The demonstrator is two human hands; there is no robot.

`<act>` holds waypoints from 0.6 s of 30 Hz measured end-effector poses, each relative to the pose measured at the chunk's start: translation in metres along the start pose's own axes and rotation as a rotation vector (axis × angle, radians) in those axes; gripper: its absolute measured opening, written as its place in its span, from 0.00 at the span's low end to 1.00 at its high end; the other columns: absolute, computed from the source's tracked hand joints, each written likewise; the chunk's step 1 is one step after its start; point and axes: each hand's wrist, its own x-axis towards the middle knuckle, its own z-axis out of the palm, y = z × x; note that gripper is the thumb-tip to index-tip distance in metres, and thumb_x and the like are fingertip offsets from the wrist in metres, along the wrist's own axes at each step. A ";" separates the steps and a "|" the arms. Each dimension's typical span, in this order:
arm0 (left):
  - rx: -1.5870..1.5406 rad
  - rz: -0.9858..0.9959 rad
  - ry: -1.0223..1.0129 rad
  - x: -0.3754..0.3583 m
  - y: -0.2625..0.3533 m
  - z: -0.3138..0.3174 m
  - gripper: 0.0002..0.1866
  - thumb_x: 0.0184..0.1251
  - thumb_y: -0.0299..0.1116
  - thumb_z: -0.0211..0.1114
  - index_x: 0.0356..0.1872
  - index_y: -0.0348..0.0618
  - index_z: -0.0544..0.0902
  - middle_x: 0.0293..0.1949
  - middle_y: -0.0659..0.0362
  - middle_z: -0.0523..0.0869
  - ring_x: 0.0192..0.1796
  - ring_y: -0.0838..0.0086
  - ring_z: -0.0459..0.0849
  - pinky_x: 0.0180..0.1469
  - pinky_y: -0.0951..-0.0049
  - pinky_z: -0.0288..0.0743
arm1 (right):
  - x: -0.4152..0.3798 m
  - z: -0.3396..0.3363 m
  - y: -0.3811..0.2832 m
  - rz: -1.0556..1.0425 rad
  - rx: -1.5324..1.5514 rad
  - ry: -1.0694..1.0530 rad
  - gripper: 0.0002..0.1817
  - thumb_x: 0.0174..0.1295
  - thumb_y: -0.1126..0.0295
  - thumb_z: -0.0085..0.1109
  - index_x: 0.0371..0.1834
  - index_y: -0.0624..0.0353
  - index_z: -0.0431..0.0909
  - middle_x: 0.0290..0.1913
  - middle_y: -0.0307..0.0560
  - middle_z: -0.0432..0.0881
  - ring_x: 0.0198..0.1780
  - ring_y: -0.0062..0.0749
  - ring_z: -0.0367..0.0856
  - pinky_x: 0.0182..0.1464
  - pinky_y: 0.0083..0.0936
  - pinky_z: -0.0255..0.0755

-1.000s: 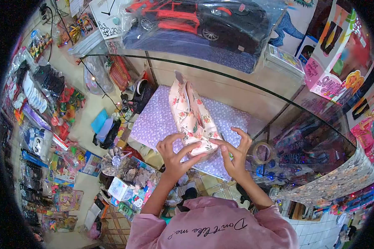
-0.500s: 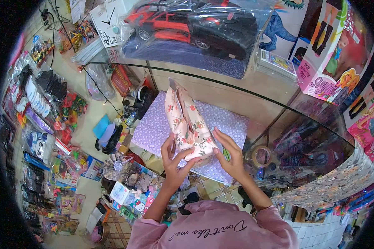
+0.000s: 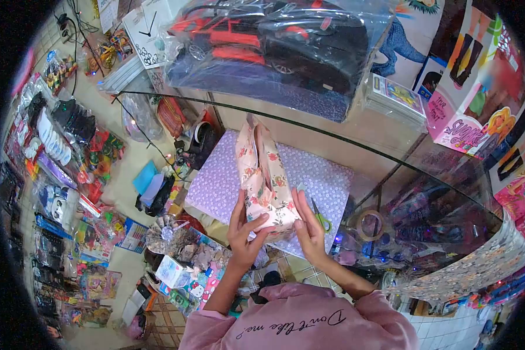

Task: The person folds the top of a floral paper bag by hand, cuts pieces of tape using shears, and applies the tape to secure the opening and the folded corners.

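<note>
A long parcel in pink floral wrapping paper (image 3: 268, 198) lies over a purple flowered surface (image 3: 213, 178), its long paper edges standing up with a gap between them. My left hand (image 3: 246, 236) holds the near left end, with fingers along the side and the thumb across the near end. At the near right corner, my right hand (image 3: 310, 233) presses its thumb on the paper and lays its fingers along the right side. A small pale piece, perhaps tape, shows by the right fingertips. Green-handled scissors (image 3: 324, 223) lie just right of that hand.
Beyond the surface stands a glass case (image 3: 309, 131) with a boxed toy car (image 3: 262, 46) on top. A tape roll (image 3: 369, 226) is at the right. Several packaged goods hang at the left, and a doll box (image 3: 472, 99) stands at the far right.
The right hand has moved left and closer to the parcel's corner, so the scissors show more. The parcel has shifted slightly towards me. The head view has moved a little.
</note>
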 end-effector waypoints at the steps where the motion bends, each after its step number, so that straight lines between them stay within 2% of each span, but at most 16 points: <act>1: 0.002 0.002 -0.003 0.001 0.001 0.001 0.18 0.53 0.20 0.72 0.47 0.37 0.85 0.72 0.34 0.55 0.72 0.44 0.62 0.69 0.54 0.64 | 0.000 -0.001 -0.001 0.024 0.009 -0.025 0.32 0.74 0.66 0.43 0.76 0.70 0.45 0.78 0.57 0.48 0.78 0.40 0.46 0.76 0.33 0.38; 2: 0.005 0.002 -0.007 0.002 0.002 0.001 0.18 0.53 0.20 0.72 0.48 0.37 0.85 0.72 0.34 0.55 0.72 0.44 0.62 0.69 0.54 0.64 | 0.000 -0.002 -0.002 0.051 0.021 -0.050 0.33 0.75 0.66 0.42 0.76 0.70 0.42 0.79 0.57 0.44 0.79 0.40 0.42 0.77 0.33 0.35; 6: 0.034 -0.054 0.022 0.002 0.006 0.003 0.17 0.50 0.23 0.75 0.43 0.39 0.85 0.70 0.36 0.62 0.73 0.43 0.61 0.71 0.50 0.59 | 0.004 -0.011 -0.011 0.086 -0.055 -0.136 0.32 0.75 0.67 0.40 0.76 0.70 0.43 0.79 0.59 0.43 0.79 0.41 0.41 0.77 0.33 0.34; 8: 0.026 -0.051 0.008 0.005 0.008 0.002 0.17 0.50 0.24 0.75 0.44 0.39 0.85 0.69 0.36 0.63 0.72 0.44 0.62 0.71 0.51 0.60 | 0.006 -0.013 -0.018 0.112 -0.103 -0.179 0.32 0.75 0.67 0.39 0.76 0.71 0.42 0.79 0.60 0.41 0.80 0.42 0.39 0.77 0.34 0.33; 11: 0.056 -0.077 -0.020 0.003 0.011 0.000 0.17 0.50 0.25 0.75 0.44 0.38 0.85 0.69 0.37 0.63 0.72 0.45 0.63 0.71 0.51 0.61 | 0.006 -0.010 -0.030 0.041 -0.279 -0.209 0.33 0.74 0.67 0.39 0.76 0.71 0.41 0.79 0.62 0.38 0.80 0.43 0.37 0.77 0.34 0.32; 14: 0.085 -0.083 -0.030 0.003 0.012 0.000 0.18 0.50 0.25 0.75 0.45 0.39 0.85 0.70 0.37 0.62 0.71 0.45 0.65 0.70 0.52 0.62 | 0.006 -0.006 -0.034 0.006 -0.423 -0.187 0.31 0.74 0.68 0.40 0.77 0.68 0.43 0.79 0.64 0.36 0.80 0.50 0.36 0.77 0.39 0.36; 18: 0.119 -0.054 -0.039 0.008 0.020 0.005 0.20 0.50 0.25 0.75 0.47 0.39 0.85 0.70 0.39 0.61 0.70 0.46 0.67 0.69 0.54 0.65 | 0.014 -0.017 -0.039 -0.050 -0.569 -0.214 0.29 0.73 0.70 0.44 0.75 0.64 0.51 0.78 0.65 0.45 0.79 0.50 0.42 0.76 0.39 0.40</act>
